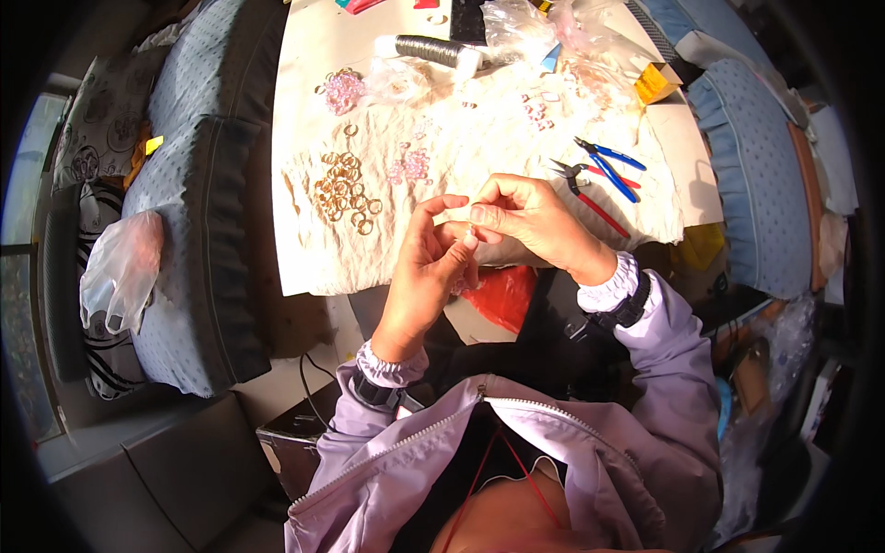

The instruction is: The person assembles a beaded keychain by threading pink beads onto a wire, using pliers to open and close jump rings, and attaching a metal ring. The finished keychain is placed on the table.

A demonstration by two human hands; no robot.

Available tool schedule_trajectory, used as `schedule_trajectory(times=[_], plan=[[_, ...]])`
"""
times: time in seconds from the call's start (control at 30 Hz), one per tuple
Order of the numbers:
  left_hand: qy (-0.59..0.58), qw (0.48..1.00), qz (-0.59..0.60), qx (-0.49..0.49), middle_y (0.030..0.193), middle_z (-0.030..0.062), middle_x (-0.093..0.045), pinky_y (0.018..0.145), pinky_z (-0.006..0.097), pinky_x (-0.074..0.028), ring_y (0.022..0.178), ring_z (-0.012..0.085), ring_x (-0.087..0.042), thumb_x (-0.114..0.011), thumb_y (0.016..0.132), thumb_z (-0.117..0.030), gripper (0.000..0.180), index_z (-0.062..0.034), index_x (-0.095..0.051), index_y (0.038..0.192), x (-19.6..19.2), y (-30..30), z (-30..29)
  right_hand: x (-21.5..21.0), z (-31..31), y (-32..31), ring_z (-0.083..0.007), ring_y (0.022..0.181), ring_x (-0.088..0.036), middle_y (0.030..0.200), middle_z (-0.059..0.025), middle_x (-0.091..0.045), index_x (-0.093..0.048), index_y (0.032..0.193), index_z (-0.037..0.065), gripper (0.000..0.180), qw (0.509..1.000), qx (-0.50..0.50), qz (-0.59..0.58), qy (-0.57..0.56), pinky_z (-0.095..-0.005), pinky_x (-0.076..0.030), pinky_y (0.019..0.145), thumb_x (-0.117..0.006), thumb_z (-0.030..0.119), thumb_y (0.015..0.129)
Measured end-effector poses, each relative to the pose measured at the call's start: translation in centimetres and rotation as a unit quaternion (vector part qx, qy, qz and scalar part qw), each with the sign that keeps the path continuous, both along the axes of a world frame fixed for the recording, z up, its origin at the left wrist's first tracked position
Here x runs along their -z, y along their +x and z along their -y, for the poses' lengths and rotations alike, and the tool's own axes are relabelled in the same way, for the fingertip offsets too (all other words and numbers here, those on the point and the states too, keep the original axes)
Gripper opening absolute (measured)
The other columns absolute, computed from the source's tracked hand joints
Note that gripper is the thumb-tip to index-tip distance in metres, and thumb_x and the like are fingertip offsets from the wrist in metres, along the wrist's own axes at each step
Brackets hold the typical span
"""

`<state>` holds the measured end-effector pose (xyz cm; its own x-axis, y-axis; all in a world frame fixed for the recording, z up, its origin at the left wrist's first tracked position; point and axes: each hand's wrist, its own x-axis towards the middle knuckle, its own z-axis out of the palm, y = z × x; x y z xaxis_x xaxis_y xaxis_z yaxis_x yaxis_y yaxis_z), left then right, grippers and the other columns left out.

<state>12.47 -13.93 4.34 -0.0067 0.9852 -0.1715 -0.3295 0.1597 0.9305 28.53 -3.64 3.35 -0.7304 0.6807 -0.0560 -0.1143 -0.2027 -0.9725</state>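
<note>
— What are the hands doing?

— The left hand (pixel 426 267) and the right hand (pixel 524 221) meet over the near edge of the worktop (pixel 309 83), fingertips touching. Between them they pinch a tiny pale piece (pixel 471 230); it is too small to tell what it is. Both hands are curled, not spread.

— And what lies on the worktop?

— A crumpled white cloth (pixel 479 157) covers most of it. On its left part sits a heap of gold rings (pixel 344 189), just beyond the left hand. To the right of the heap is a small cluster of pink beads (pixel 410 166), and more pink beads (pixel 343 90) lie farther away.

— Any tools?

— Two pairs of pliers to the right of the hands: blue-handled pliers (pixel 613 166) and, touching them, red-handled pliers (pixel 590 198). At the far edge lies a spool of grey thread (pixel 431 51), with clear plastic bags (pixel 525 28) beside it.
</note>
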Motion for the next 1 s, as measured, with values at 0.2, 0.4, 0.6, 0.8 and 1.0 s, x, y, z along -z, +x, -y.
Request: schedule_trajectory(times=[0.2,0.4,0.6,0.8,1.0], plan=[[-0.066,0.993,0.097,0.014,0.113,0.0165,-0.072,0.067,0.022,-0.051,0.082,0.015,-0.07,-0.065,0.097,-0.005,0.038,-0.0044,-0.054,0.134,2.3,-2.2,-0.7,-0.2,-0.8,-1.5,-0.0051,0.073,-0.059,0.08,-0.0006,-0.064,-0.066,0.093,-0.001,0.008,0.983,0.104,0.064,0.136,-0.0221,-0.049,0.064,-0.066,0.006,0.097],[-0.082,0.99,0.111,-0.016,0.106,0.0132,-0.074,0.076,0.026,-0.054,0.087,0.0169,-0.071,-0.058,0.103,-0.018,0.025,-0.0062,-0.062,0.125,2.4,-4.0,-0.4,0.2,-1.8,-4.5,-0.0058,0.075,-0.061,0.083,-0.0013,-0.067,-0.064,0.092,-0.001,0.007,0.987,0.101,0.047,0.117,-0.0215,-0.051,0.067,-0.07,0.003,0.093],[-0.064,0.994,0.051,-0.069,0.084,0.0077,-0.074,0.061,0.025,-0.051,0.07,0.0122,-0.068,-0.061,0.102,-0.026,0.021,-0.0065,-0.068,0.108,1.9,-7.5,-2.3,0.2,-3.2,-8.0,-0.0042,0.077,-0.057,0.089,-0.0006,-0.066,-0.065,0.101,0.001,0.012,0.987,0.041,0.058,0.144,-0.0203,-0.047,0.068,-0.066,0.012,0.099],[-0.041,0.984,0.063,-0.164,0.102,0.0108,-0.074,0.073,0.026,-0.057,0.082,0.0144,-0.07,-0.06,0.103,-0.023,0.024,-0.003,-0.064,0.115,1.6,-15.9,-9.5,0.3,-6.2,-7.5,-0.0043,0.076,-0.055,0.093,-0.0006,-0.067,-0.066,0.106,0.001,0.017,0.974,0.118,0.044,0.19,-0.0206,-0.046,0.068,-0.061,0.017,0.103],[0.003,0.988,0.036,-0.148,0.119,0.0131,-0.069,0.101,0.033,-0.054,0.108,0.0227,-0.068,-0.059,0.103,-0.019,0.031,0.0029,-0.06,0.124,2.3,-20.6,-17.8,2.8,-7.5,-4.9,-0.0051,0.076,-0.06,0.086,0.0004,-0.067,-0.066,0.1,0.001,0.012,0.953,0.182,0.082,0.227,-0.0226,-0.048,0.066,-0.063,0.012,0.1]])
